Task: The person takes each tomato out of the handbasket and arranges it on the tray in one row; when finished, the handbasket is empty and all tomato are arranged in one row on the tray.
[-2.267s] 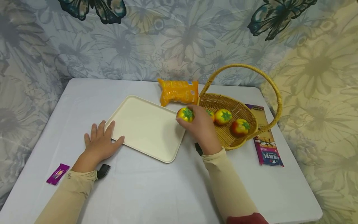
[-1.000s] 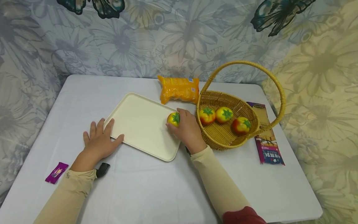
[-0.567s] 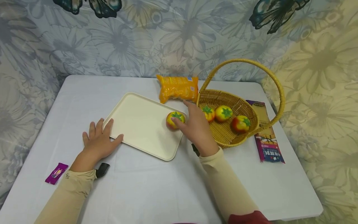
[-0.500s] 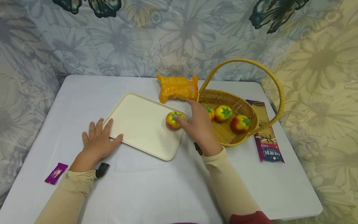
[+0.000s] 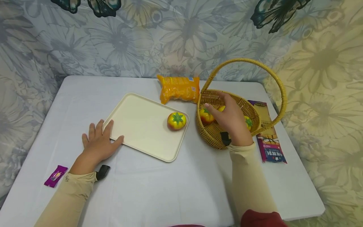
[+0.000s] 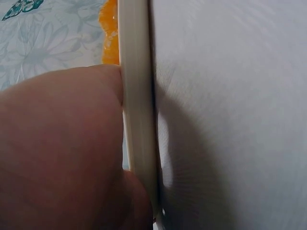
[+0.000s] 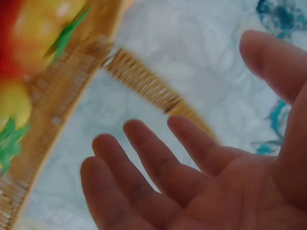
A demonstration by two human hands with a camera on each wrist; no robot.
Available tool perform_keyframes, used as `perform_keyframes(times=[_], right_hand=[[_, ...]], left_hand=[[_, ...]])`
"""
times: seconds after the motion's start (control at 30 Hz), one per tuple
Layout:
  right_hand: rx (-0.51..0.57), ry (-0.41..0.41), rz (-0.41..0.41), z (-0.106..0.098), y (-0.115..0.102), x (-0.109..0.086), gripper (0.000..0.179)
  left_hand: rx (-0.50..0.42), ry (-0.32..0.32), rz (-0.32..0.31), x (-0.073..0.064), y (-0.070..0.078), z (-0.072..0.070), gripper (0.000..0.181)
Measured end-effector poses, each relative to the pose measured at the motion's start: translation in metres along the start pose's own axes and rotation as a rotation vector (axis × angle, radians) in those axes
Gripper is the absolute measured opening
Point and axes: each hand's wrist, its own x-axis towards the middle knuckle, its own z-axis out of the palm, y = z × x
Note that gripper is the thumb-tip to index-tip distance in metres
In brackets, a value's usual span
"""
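Observation:
A yellow-and-red tomato-like fruit point(image 5: 176, 121) with a green star-shaped top lies near the right end of the cream tray point(image 5: 141, 135). My left hand point(image 5: 97, 145) has its fingers spread at the tray's left corner. In the left wrist view the tray's rim point(image 6: 139, 96) runs against that hand. Over the wicker basket point(image 5: 208, 138) hovers my right hand point(image 5: 231, 118), fingers apart and holding nothing. Beneath it, similar fruits show in the basket: one at the left point(image 5: 206, 116), another at the right point(image 5: 248, 123), and a third mostly hidden by the hand.
An orange snack bag point(image 5: 180, 89) lies behind the tray, left of the basket. The basket's tall handle point(image 5: 279, 85) arches over it. A pasta packet point(image 5: 269, 135) lies to the right of the basket. A small purple packet point(image 5: 56, 176) sits near my left forearm.
My right hand carried one fruit from the basket side onto the tray, let it go, and moved back right over the basket. The left hand stayed at the tray corner.

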Motion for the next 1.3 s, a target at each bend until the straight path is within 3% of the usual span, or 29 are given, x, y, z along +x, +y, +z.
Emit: perform_keyframes(times=[0.13,0.37,0.6,0.9,1.3], right_hand=[[-0.001,-0.074,0.063,-0.005,0.013,0.009,0.094],[-0.041,-0.171,0.116,0.007,0.024,0.022,0.092],[-0.081,-0.204,0.093,0.017,0.029,0.030,0.090],[-0.102,-0.297,0.127,0.020,0.036,0.038,0.098],[-0.149,-0.310,0.096,0.025,0.033,0.041,0.088]], left_hand=[[0.000,-0.002,-0.001,0.000,0.000,0.000,0.098],[-0.008,0.002,0.001,-0.001,0.001,0.001,0.096],[-0.006,-0.006,0.000,-0.002,0.001,0.001,0.096],[-0.011,0.013,0.018,0.001,-0.003,0.002,0.097],[-0.018,0.006,0.015,0.001,-0.003,0.001,0.098]])
